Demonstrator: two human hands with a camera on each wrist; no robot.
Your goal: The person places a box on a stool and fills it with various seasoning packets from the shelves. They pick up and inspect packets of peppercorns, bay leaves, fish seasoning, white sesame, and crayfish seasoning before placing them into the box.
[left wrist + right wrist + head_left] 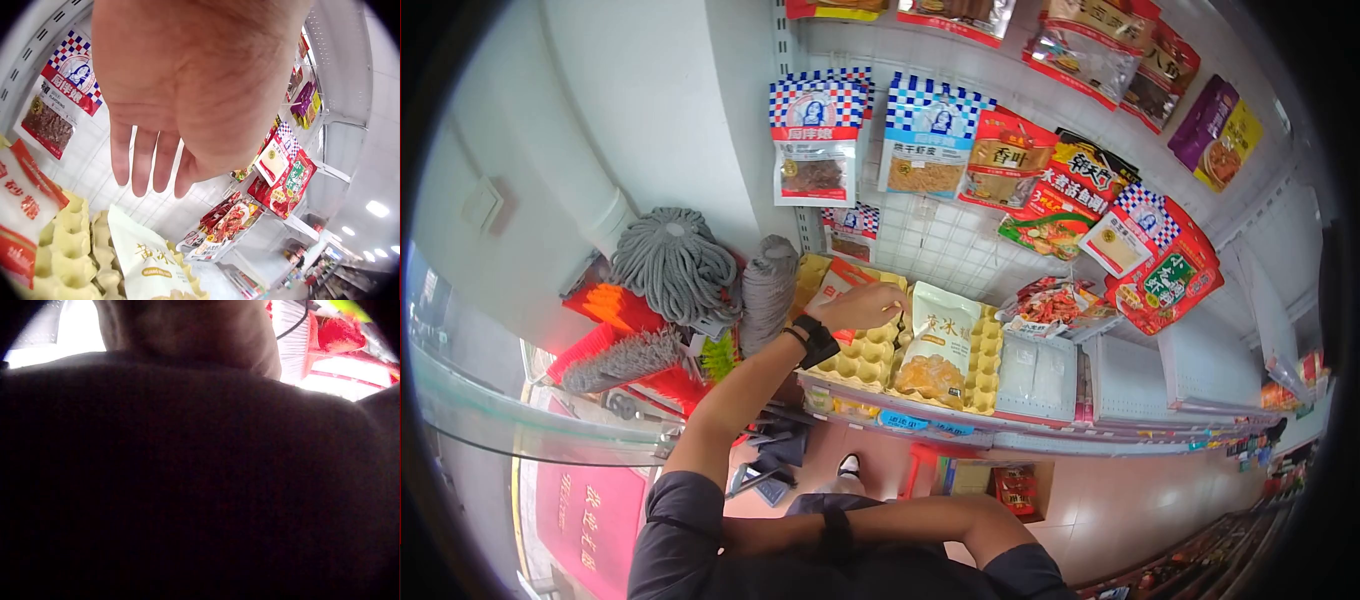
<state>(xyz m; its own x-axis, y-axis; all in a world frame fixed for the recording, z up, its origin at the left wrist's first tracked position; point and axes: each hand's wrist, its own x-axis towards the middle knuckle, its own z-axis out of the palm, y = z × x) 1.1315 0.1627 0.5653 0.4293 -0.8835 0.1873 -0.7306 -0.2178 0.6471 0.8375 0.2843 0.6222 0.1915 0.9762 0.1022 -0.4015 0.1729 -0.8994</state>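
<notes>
My left hand hovers over the yellow egg trays on the shelf, its fingers extended and holding nothing. In the left wrist view that hand shows its palm, with the fingers pointing down. Just beside it a red-and-white sugar bag lies on the left tray, partly covered by the hand. To the right, a pale bag of yellow rock sugar leans on the trays. The right forearm crosses my body; only the base of the right hand shows above dark cloth, its fingers hidden.
Grey mop heads and red brushes crowd the left side by a white pillar. Hanging packets of seasoning cover the wire rack behind. Clear-wrapped white packs sit right of the trays. A glass edge runs at lower left.
</notes>
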